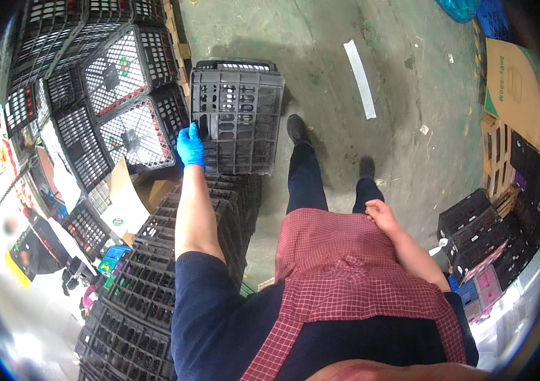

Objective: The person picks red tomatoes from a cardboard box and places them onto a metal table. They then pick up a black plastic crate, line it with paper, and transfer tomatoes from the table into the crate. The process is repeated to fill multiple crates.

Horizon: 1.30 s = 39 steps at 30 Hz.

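My left hand (191,145), in a blue glove, grips the left side of a black plastic crate (251,125). The crate has a slotted lattice wall and hangs or stands just beyond the stacked crates; its base contact is hidden. My bare right hand (380,215) is beside the lower edge of my red checked apron (331,233), its fingers curled and nothing visible in them. Below my left forearm runs a row of stacked black crates (136,285).
Black lattice crates with white linings and red contents (116,71) are piled at the left on a wooden pallet (179,28). A white tape strip (360,78) marks the concrete floor. At the right are a cardboard box (512,90), a pallet (496,157) and dark stacked crates (472,228).
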{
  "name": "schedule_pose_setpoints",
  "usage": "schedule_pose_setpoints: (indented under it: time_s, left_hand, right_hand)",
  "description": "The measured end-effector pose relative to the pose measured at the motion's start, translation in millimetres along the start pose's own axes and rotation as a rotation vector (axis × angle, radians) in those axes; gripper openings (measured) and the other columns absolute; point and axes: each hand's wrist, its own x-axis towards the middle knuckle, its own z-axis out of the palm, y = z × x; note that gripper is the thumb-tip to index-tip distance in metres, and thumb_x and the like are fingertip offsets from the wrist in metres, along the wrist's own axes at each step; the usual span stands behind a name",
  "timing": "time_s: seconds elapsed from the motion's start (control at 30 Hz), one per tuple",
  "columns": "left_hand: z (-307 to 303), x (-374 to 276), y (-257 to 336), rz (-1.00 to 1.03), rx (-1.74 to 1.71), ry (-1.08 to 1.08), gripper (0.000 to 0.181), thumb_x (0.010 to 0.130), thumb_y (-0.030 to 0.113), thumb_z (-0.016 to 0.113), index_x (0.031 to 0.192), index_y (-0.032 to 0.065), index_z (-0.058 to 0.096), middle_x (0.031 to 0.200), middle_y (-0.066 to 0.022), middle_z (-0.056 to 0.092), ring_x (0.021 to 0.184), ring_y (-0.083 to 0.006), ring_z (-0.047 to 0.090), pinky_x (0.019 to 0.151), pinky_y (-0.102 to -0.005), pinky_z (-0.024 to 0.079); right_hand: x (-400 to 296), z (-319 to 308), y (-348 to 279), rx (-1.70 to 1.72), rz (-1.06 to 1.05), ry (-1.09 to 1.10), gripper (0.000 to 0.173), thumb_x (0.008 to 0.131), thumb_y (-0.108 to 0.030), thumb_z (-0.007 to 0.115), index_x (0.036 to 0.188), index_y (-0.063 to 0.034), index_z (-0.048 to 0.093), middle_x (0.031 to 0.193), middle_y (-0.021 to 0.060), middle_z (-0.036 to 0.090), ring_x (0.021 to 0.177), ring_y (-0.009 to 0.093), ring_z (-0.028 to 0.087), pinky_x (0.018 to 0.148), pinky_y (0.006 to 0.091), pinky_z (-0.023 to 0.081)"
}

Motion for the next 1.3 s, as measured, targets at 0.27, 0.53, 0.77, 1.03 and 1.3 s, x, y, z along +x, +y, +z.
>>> schedule_pose_setpoints:
  time_s: [0.27, 0.53, 0.77, 1.03, 1.3]
  left_hand:
    - [-63, -137, 130, 0.134, 0.144, 0.329, 0.037, 0.09, 0.043, 0.06, 0.091, 0.0057, 0.064, 0.084, -0.02, 0.066, 0.079, -0.0376, 0.064, 0.07, -0.0439, 0.049]
    - [-46, -338, 209, 0.388, 0.149, 0.468, 0.031, 0.083, 0.038, 0.068, 0.087, 0.0076, 0.06, 0.08, -0.016, 0.061, 0.074, -0.0364, 0.06, 0.064, -0.0455, 0.048]
    - [-13, -415, 177, 0.32, -0.009, 0.27, 0.036, 0.086, 0.043, 0.06, 0.084, 0.0076, 0.059, 0.08, -0.0182, 0.06, 0.077, -0.0372, 0.06, 0.067, -0.0474, 0.048]
    - [29, -594, 38, -0.073, -0.165, 0.248, 0.037, 0.087, 0.046, 0.057, 0.085, 0.01, 0.064, 0.085, -0.0161, 0.065, 0.081, -0.0363, 0.063, 0.066, -0.0486, 0.048]
    - [-67, -801, -114, -0.22, 0.077, 0.6, 0.034, 0.081, 0.047, 0.063, 0.079, 0.0125, 0.065, 0.076, -0.0109, 0.064, 0.073, -0.0315, 0.063, 0.061, -0.0437, 0.049]
  right_hand:
    - [85, -77, -52, -0.139, -0.072, -0.068, 0.023, 0.091, -0.016, 0.059, 0.11, -0.0031, 0.061, 0.087, 0.0043, 0.064, 0.07, 0.011, 0.059, 0.061, 0.025, 0.047]
    - [63, -131, -209, -0.022, -0.384, -0.295, 0.039, 0.096, -0.033, 0.053, 0.127, -0.0099, 0.05, 0.104, 0.007, 0.063, 0.083, 0.015, 0.062, 0.066, 0.0274, 0.053]
    - [-21, -106, -205, 0.134, -0.337, -0.346, 0.062, 0.098, -0.048, 0.039, 0.144, -0.0072, 0.033, 0.129, 0.0146, 0.057, 0.112, 0.028, 0.056, 0.101, 0.0421, 0.04]
    - [-35, -36, -63, -0.584, 0.055, -0.272, 0.052, 0.091, -0.045, 0.052, 0.124, -0.0055, 0.056, 0.127, 0.0101, 0.055, 0.113, 0.029, 0.054, 0.094, 0.0463, 0.046]
    - [-66, 171, 100, -0.99, -0.111, -0.579, 0.073, 0.089, -0.066, 0.044, 0.133, -0.0083, 0.049, 0.133, 0.0145, 0.053, 0.115, 0.033, 0.055, 0.092, 0.0539, 0.045]
